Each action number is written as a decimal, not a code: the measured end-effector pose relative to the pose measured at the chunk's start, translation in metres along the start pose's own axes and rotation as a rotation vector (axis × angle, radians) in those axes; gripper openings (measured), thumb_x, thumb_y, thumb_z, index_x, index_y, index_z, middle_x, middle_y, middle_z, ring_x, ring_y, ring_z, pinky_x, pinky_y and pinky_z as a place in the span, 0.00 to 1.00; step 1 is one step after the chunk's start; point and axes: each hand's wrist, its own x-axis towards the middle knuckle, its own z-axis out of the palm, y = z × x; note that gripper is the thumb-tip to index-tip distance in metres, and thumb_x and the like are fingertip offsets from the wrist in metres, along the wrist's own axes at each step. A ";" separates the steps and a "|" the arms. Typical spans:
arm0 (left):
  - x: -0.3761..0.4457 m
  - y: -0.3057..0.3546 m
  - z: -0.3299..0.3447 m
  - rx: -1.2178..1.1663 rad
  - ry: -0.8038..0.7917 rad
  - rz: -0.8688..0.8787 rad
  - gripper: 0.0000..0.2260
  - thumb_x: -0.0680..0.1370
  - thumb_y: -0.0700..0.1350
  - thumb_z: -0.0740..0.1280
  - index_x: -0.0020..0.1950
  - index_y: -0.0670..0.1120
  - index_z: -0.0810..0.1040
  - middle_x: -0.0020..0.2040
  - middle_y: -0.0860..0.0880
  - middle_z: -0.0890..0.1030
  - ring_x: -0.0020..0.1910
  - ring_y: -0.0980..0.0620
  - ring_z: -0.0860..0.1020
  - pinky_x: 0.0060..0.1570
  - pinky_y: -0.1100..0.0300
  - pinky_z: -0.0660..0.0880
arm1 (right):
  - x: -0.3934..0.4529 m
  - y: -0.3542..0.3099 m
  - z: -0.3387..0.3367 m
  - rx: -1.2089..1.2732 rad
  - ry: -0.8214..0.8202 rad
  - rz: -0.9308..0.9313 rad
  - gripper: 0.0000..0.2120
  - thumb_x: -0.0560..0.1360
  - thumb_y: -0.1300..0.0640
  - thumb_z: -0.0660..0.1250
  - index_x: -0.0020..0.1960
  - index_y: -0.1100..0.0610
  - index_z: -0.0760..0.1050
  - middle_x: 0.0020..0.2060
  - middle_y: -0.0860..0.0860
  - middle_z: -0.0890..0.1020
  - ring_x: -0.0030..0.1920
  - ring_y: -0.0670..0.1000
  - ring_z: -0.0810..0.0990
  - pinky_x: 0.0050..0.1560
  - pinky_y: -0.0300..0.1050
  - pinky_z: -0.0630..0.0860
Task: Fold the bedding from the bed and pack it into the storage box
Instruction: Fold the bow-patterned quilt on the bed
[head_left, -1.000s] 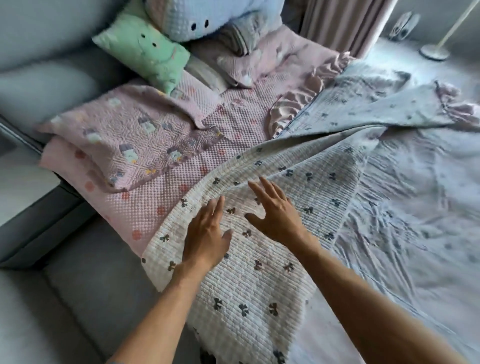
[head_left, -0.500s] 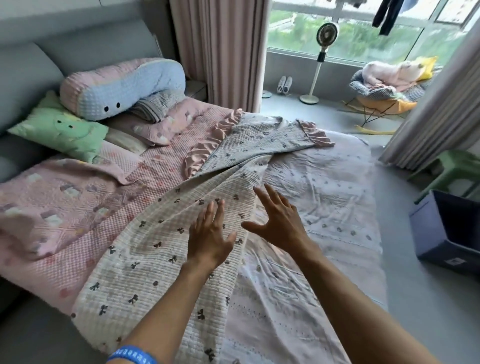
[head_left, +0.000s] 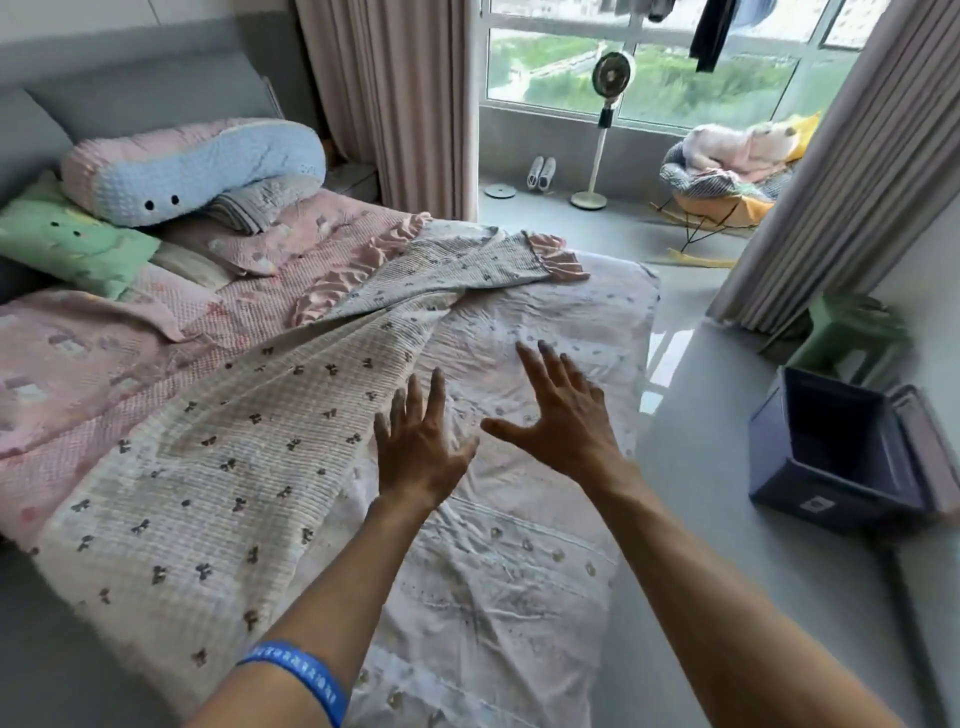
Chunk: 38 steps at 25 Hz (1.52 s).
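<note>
Bright daylight from window (head_left: 644, 73); soft shadows; edges warped, blurred.

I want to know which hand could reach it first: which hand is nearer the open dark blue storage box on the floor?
Right. The right hand hovers over the bed's box-side edge; the left hand is farther from the dark blue storage box.

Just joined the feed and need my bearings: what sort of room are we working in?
Most likely a home bedroom: a bed with a padded headboard, pillows piled at its head, and curtains at a big window. An open storage box sits on the floor.
</note>
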 end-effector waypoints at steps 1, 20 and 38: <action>-0.011 0.016 0.003 0.013 0.018 -0.005 0.43 0.75 0.65 0.62 0.79 0.56 0.37 0.81 0.45 0.46 0.79 0.44 0.47 0.75 0.41 0.46 | -0.010 0.018 -0.007 0.012 0.001 0.001 0.51 0.66 0.23 0.61 0.79 0.41 0.42 0.80 0.48 0.47 0.79 0.55 0.48 0.75 0.59 0.53; 0.051 0.386 0.198 0.113 -0.152 -0.064 0.49 0.68 0.79 0.54 0.74 0.60 0.26 0.77 0.50 0.29 0.77 0.46 0.32 0.72 0.34 0.38 | 0.002 0.444 -0.106 0.084 -0.174 0.149 0.54 0.61 0.17 0.51 0.77 0.39 0.32 0.79 0.46 0.39 0.79 0.55 0.41 0.76 0.64 0.44; 0.573 0.538 0.331 0.004 -0.089 -0.400 0.48 0.71 0.73 0.59 0.74 0.60 0.27 0.78 0.50 0.30 0.77 0.47 0.33 0.72 0.38 0.36 | 0.536 0.693 -0.120 -0.041 -0.294 -0.150 0.50 0.65 0.19 0.51 0.77 0.39 0.34 0.79 0.45 0.37 0.79 0.54 0.39 0.76 0.64 0.43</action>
